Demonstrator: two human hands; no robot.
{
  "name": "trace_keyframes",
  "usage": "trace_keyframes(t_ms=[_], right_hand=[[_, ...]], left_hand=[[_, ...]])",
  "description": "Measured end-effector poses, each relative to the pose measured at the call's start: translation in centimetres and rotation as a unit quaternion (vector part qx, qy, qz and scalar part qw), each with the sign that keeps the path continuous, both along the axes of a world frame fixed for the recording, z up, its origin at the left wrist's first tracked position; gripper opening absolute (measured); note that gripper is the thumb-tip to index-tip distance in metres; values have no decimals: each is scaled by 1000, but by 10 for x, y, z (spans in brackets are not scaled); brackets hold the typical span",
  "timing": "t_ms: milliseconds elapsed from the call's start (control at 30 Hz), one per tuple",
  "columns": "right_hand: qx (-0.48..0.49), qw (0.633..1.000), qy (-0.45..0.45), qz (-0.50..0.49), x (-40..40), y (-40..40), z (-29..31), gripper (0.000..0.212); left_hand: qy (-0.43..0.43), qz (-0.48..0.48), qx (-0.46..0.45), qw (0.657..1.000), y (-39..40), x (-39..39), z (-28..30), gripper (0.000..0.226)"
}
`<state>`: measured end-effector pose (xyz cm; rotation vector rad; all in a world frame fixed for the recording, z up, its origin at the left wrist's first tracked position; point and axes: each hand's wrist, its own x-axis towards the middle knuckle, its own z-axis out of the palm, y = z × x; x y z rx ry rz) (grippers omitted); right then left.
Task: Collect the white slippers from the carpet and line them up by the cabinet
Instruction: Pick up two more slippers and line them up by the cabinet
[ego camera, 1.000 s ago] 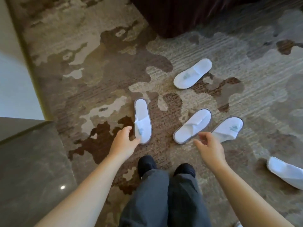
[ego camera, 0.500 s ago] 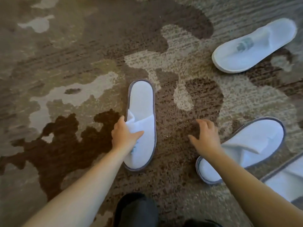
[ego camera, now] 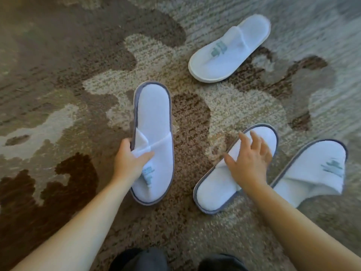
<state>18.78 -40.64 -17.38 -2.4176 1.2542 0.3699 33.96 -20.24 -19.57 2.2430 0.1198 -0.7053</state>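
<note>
White slippers lie scattered on the carpet point(ego camera: 58, 79); pickup has begun, none lined up yet.

With the grey-edged slipper point(ego camera: 154, 122) as landmark: the left hand point(ego camera: 129, 163) pinches its strap, thumb on top. Just to its right, the right hand point(ego camera: 248, 163) hovers spread and empty over a second slipper point(ego camera: 213, 192). A third point(ego camera: 312, 173) lies further right, a fourth point(ego camera: 230, 53) beyond. Next, I judge, the right hand must close on that strap, then lift both.

Four slippers lie on the carpet point(ego camera: 58, 75). The left slipper point(ego camera: 154, 133) sits before the left hand point(ego camera: 129, 163); the middle slipper point(ego camera: 218, 192) lies under the right hand point(ego camera: 250, 163), the right slipper point(ego camera: 316, 173) just beside it, the far slipper point(ego camera: 230, 51) behind both.
</note>
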Motion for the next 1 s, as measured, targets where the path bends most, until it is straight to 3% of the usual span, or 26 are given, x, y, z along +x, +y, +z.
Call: trace_keyframes(t_ms=[100, 233, 433, 567, 733, 867, 1000], right_hand=[[3, 989, 21, -143, -19, -24, -1, 74], [101, 947, -25, -305, -38, -37, -11, 91], [160, 898, -99, -398, -37, -43, -26, 103], [158, 892, -96, -412, -35, -45, -31, 82], [197, 870, -227, -391, -26, -35, -18, 56], [201, 872, -271, -354, -17, -21, 44, 46], [204, 867, -311, -331, -25, -18, 164, 39]], left_hand=[[10, -38, -49, 998, -34, -4, 3, 34], [30, -109, -77, 991, -70, -21, 2, 32], [53, -161, -83, 982, -83, -29, 1, 36], [64, -150, -84, 983, -74, -27, 0, 36], [69, -132, -84, 985, -68, -27, 13, 27], [46, -128, -87, 987, -72, -26, 88, 29], [9, -150, -80, 985, -82, -28, 213, 33]])
